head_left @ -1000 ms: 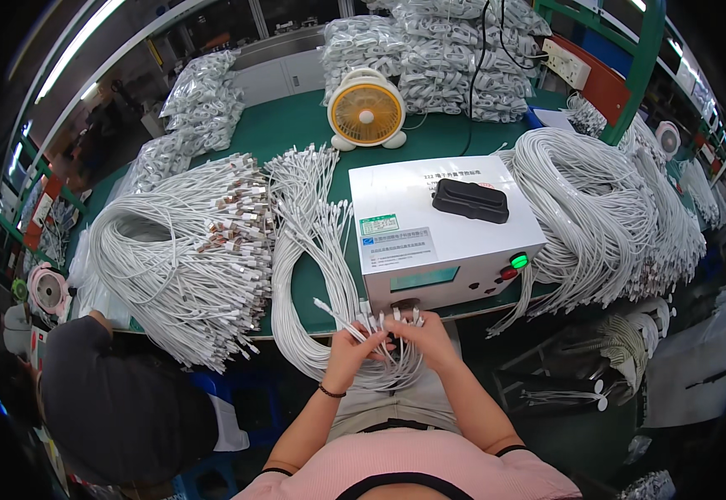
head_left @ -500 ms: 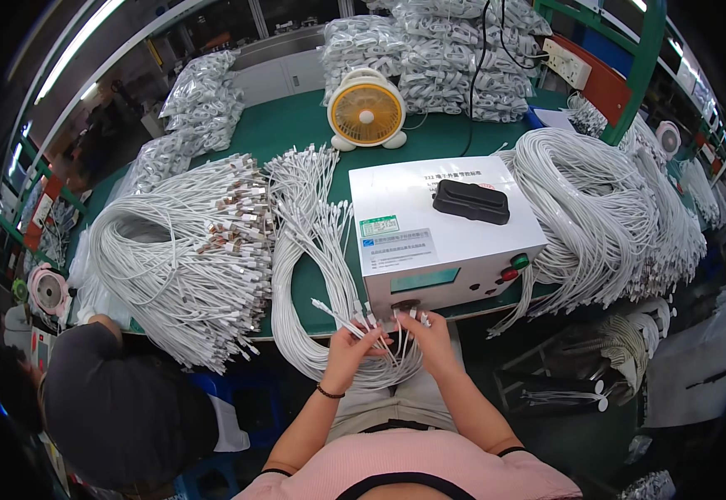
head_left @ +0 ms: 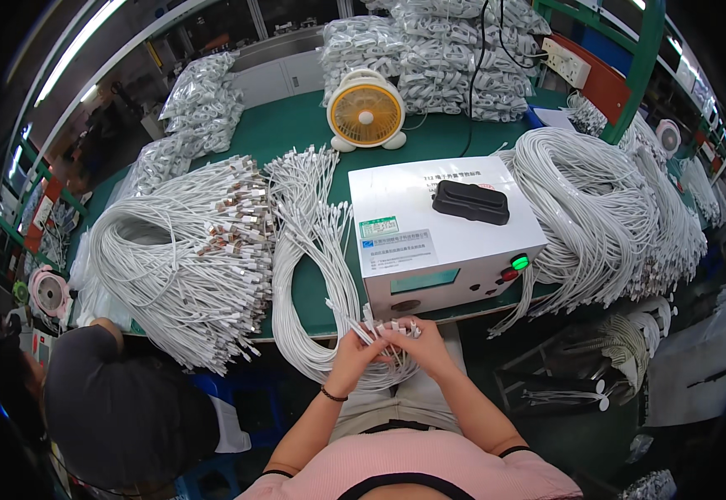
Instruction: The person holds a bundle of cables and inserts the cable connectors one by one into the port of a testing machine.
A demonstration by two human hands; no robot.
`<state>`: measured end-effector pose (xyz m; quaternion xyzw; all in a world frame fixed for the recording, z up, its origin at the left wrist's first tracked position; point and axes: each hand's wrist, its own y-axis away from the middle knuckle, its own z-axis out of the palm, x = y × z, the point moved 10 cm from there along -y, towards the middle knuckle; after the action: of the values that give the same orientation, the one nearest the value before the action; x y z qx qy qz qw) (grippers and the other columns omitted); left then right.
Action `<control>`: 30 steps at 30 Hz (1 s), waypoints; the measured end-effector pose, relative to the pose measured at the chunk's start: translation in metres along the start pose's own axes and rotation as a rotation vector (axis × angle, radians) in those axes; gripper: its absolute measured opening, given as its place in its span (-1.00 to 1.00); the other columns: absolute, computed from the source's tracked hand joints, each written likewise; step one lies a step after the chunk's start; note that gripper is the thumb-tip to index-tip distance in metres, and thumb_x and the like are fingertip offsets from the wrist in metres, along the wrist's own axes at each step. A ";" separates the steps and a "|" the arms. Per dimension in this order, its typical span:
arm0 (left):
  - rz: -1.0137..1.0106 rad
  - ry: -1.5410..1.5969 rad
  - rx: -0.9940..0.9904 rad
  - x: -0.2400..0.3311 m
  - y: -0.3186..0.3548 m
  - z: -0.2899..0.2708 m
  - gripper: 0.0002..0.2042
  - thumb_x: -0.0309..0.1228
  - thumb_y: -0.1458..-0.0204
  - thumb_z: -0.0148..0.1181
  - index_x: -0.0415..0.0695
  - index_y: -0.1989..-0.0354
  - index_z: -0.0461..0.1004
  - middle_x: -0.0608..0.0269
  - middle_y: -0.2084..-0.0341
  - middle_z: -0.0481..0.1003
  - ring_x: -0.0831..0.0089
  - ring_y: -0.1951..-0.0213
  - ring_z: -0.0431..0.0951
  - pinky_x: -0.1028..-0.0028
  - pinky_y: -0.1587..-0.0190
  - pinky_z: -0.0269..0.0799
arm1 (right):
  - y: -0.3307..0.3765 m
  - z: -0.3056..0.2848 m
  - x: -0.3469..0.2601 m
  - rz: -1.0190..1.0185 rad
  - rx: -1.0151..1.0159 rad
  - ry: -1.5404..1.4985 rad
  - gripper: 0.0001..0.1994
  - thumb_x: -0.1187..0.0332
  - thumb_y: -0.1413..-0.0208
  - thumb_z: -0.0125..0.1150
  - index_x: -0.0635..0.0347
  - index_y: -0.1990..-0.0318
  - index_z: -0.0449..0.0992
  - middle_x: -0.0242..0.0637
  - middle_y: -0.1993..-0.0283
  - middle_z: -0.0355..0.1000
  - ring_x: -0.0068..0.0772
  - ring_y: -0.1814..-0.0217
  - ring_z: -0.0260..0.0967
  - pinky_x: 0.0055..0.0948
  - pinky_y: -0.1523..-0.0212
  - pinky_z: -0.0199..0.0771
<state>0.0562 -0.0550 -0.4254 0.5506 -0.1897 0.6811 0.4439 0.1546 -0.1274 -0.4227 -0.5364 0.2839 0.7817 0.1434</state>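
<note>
The left hand (head_left: 356, 348) is holding cables (head_left: 384, 380) while the right hand (head_left: 420, 343) is pinching their plugs (head_left: 369, 318), having just left the box's (head_left: 442, 233) socket (head_left: 406, 306) apparently unoccupied.

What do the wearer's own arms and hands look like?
Left hand and right hand are ungloved. A thin, dark, seemingly beaded bracelet circles the left wrist; none shows on the right. Short pink sleeves end in black trim.

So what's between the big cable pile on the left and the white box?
A looped bundle of white cables, partly on the green tabletop; head view.
</note>
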 end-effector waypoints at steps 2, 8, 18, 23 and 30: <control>0.002 0.019 0.019 -0.004 0.000 -0.004 -0.81 -0.45 -0.13 0.07 -0.29 0.14 0.40 0.17 0.25 0.50 0.42 0.22 0.56 0.50 0.29 0.57 | 0.005 -0.008 -0.009 -0.142 0.129 0.050 -0.82 0.37 -0.01 0.27 0.34 0.38 0.54 -0.35 0.46 0.49 -0.67 0.33 0.39 -0.65 0.28 0.37; 0.001 0.061 0.031 -0.001 0.001 -0.006 -0.85 -0.46 -0.14 0.04 -0.27 0.19 0.41 0.19 0.28 0.50 0.42 0.22 0.56 0.48 0.25 0.56 | 0.005 -0.023 -0.002 -0.153 0.236 -0.027 -0.84 0.37 -0.01 0.26 0.32 0.37 0.53 -0.35 0.45 0.49 -0.67 0.38 0.36 -0.64 0.31 0.33; 0.019 0.060 0.050 0.010 -0.003 -0.005 -0.87 -0.47 -0.13 0.07 -0.27 0.22 0.41 0.20 0.36 0.51 0.41 0.30 0.58 0.49 0.29 0.57 | -0.006 -0.021 -0.003 -0.038 0.215 -0.207 -0.85 0.39 0.04 0.28 0.33 0.41 0.55 -0.31 0.47 0.50 -0.67 0.50 0.27 -0.64 0.43 0.22; 0.019 0.053 0.031 0.009 -0.003 -0.006 -0.87 -0.47 -0.12 0.07 -0.27 0.22 0.41 0.20 0.37 0.51 0.41 0.31 0.58 0.49 0.30 0.57 | -0.006 -0.021 -0.005 -0.038 0.185 -0.197 -0.84 0.38 0.04 0.29 0.32 0.39 0.55 -0.32 0.46 0.50 -0.68 0.46 0.30 -0.64 0.41 0.25; 0.014 -0.076 -0.028 -0.004 -0.001 -0.007 -0.86 -0.47 -0.13 0.07 -0.28 0.21 0.40 0.19 0.34 0.51 0.42 0.29 0.58 0.49 0.28 0.57 | 0.001 -0.011 -0.017 -0.233 0.098 0.285 -0.81 0.37 0.03 0.30 0.32 0.33 0.56 -0.35 0.42 0.50 -0.67 0.37 0.36 -0.64 0.37 0.32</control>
<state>0.0533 -0.0506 -0.4320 0.5683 -0.2197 0.6601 0.4393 0.1690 -0.1332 -0.4094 -0.6633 0.2750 0.6611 0.2174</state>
